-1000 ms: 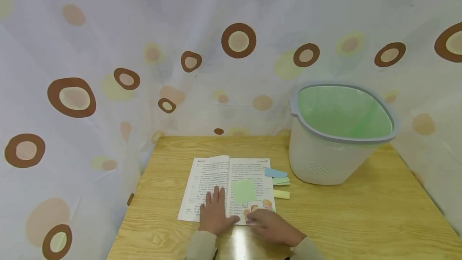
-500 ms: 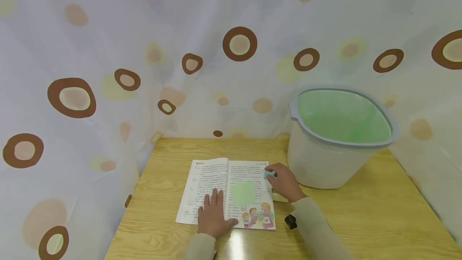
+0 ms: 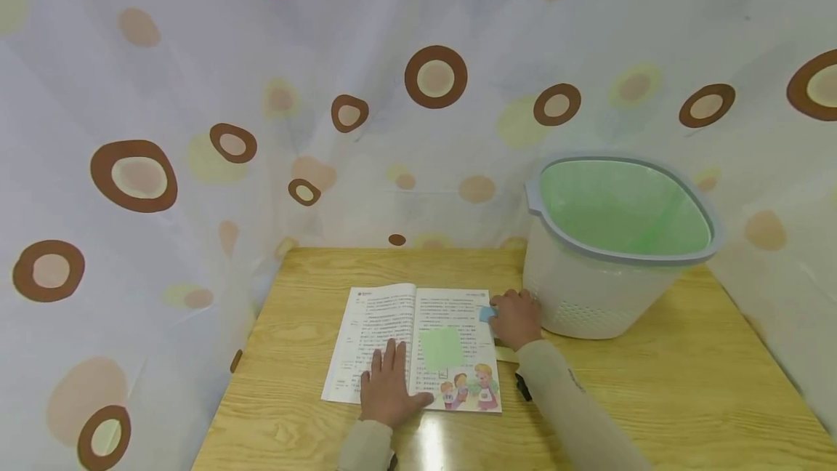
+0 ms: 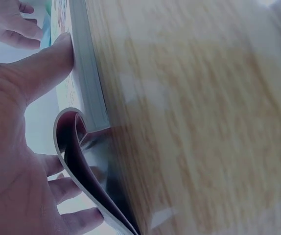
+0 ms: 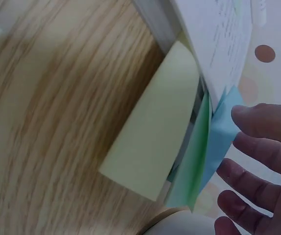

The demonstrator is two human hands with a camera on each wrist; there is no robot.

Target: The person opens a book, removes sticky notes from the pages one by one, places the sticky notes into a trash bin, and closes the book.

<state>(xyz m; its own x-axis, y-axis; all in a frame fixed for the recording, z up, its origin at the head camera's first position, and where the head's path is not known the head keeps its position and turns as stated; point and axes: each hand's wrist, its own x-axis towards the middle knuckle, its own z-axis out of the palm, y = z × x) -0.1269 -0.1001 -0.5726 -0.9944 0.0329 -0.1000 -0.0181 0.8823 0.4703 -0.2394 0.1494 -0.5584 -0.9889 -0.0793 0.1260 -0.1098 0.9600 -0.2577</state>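
Dotted curtain [image 3: 360, 42]: hung at the left and behind, printed with brown rings and paler spots.
Wooden table [image 3: 294, 442]: marked by a bright reflection just in front of the book.
Left hand [image 3: 386, 391]: laid spread on the near part of the book, fingers over the left page, thumb on the right; its place is unchanged from a second ago.
Open book [image 3: 415, 325]: lain on the table; its left leaves are seen arched in the left wrist view.
Green square note [image 3: 441, 347]: set on the right page, unshifted.
Printed figures [image 3: 486, 387]: shown whole at the page's near right corner, where they are partly covered by the right hand a second earlier.
Yellow tab [image 5: 155, 127]: jutted from the right edge, nearest the person.
Green tabs [image 5: 192, 166]: placed between yellow and blue, hidden now in the head view.
Blue tab [image 5: 221, 132]: jutted farthest away, partly covered.
Right hand [image 3: 516, 318]: moved rightward from half a second ago; thumb set against the blue tab, fingers loosely curled; whether it is pinched cannot be told.
Laundry basket [image 3: 575, 289]: stood upright just beyond the right hand.
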